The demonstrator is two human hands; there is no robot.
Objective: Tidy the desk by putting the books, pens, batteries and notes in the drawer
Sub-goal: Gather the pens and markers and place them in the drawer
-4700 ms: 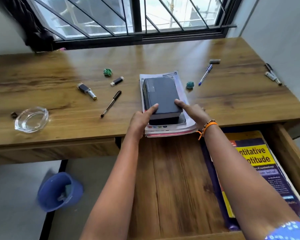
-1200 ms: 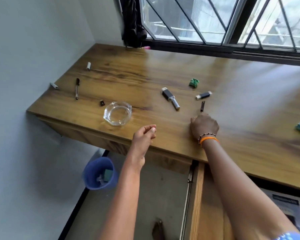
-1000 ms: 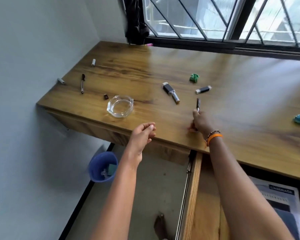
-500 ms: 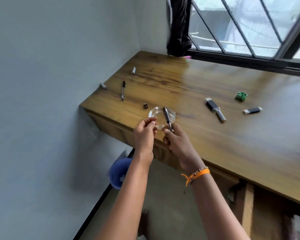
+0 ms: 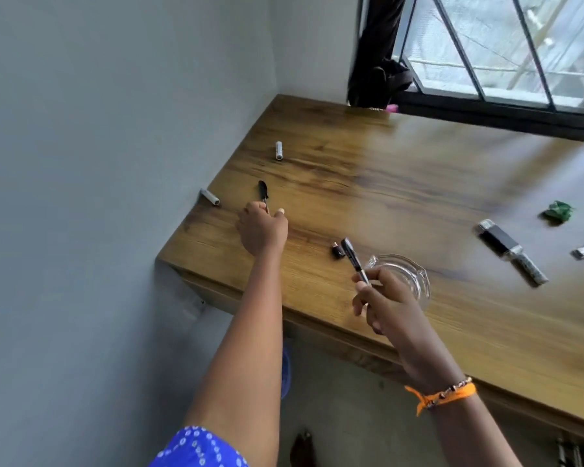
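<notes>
Two pens, one per hand.
Right hand (image 5: 383, 298) grips a black pen (image 5: 353, 259) above the bench (image 5: 402, 183) — left hand (image 5: 262, 229) reaches a second pen (image 5: 263, 193) by the wall; its fingers' closure unclear.

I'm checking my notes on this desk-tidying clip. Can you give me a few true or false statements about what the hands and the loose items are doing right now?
1. The right hand holds a black pen. True.
2. The left hand rests in the glass dish. False: it reaches to a second black pen near the desk's left end; the glass dish sits by the right hand.
3. Two grey batteries, one near the wall edge and one farther back, lie on the desk. True.
4. The green crumpled note is in the left hand. False: it lies on the desk, far right.
</notes>
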